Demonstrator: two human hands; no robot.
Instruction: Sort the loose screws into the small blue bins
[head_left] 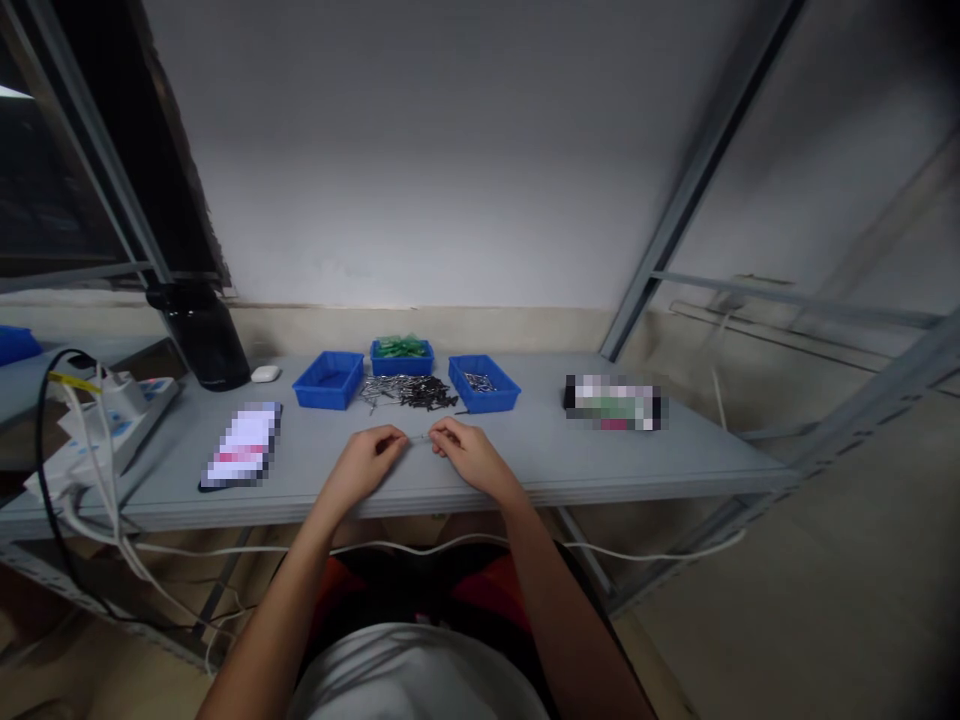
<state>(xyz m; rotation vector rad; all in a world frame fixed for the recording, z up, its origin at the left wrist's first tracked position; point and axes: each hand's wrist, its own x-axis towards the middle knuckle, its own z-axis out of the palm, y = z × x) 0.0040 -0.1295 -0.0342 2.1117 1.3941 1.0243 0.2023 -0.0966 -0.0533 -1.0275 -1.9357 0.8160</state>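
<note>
Near the front edge of the grey table, my left hand [366,460] and my right hand [466,452] face each other with fingertips pinched. A thin, light metal pin [417,437] spans the small gap between them, and both hands hold it by its ends; its exact kind is too small to tell. Just beyond my fingers lies a pile of silver pins [386,388] beside a pile of short black pieces [429,392]. A blue tray with small metal parts [487,400] stands behind my right hand. Behind the piles is a blue tray of green pieces [403,365].
Another blue tray [330,390] stands at the left of the piles. Further left are a phone [241,445], a white earbud case [265,374], a black bottle [206,335] and a power strip [112,430] with cables. A blurred-out object [613,403] lies at right.
</note>
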